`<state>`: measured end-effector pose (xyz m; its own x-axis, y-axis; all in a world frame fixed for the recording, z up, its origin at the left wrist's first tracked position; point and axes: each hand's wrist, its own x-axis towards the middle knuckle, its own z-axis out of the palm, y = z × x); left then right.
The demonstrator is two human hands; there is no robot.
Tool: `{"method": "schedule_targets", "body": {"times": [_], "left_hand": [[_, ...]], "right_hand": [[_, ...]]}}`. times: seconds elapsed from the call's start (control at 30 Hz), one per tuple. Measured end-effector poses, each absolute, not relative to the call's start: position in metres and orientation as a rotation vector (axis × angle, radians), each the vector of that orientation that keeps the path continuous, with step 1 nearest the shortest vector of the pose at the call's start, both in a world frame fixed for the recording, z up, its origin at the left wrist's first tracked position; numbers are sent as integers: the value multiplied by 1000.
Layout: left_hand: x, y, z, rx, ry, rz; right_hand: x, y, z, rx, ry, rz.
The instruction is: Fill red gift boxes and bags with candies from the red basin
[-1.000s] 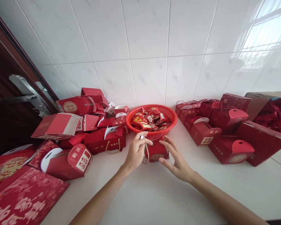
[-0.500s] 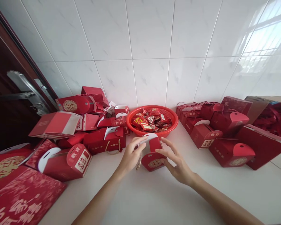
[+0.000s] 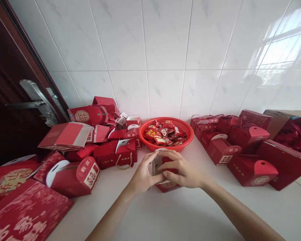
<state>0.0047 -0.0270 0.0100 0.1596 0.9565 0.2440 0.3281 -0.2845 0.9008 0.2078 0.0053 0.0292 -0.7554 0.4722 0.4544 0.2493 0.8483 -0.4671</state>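
A small red gift box [image 3: 169,187] with white inner flaps stands on the white table, in front of a red plastic basket [image 3: 166,147] of wrapped sweets. My left hand [image 3: 145,174] is at the box's left side, its fingers on the upper flap and its thumb across the near flap. From the right, my right hand [image 3: 182,169] reaches over the top, fingers curled on the flaps. The fingers of both hands nearly meet and hide much of the box top. A twisted cord handle shows between them.
Many red boxes [image 3: 75,177] are piled on the left, with a large flat red bag [image 3: 27,214] near the front. More red boxes [image 3: 222,150] stand at the right, beside an open carton [image 3: 277,124]. Behind are a tiled wall [image 3: 165,40] and a dark door [image 3: 12,80].
My hands have come closer together over the box, and the right hand has moved onto its top flaps. The upright flaps are now pressed inward. The view has shifted slightly.
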Motion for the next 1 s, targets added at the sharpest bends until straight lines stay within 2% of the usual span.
{"method": "schedule_targets", "body": {"times": [0.17,0.4,0.6,0.77,1.0], "left_hand": [[4,-26,3,1760,1220,1166],[10,-31,6,1773,1291,1152],[7,-28,-4,1835,1340,1188],[9,-28,-9,1842,1325,1181],[13,-30,-9,1862,1282,1253]], "right_hand": [[213,1,44,-524,-2690,303],[225,1,44,-814,-2454,204],[240,4,21,-1119,-2259,453],[246,0,13,-963,-2191,648],[237,45,43,-765,-2108,636]]}}
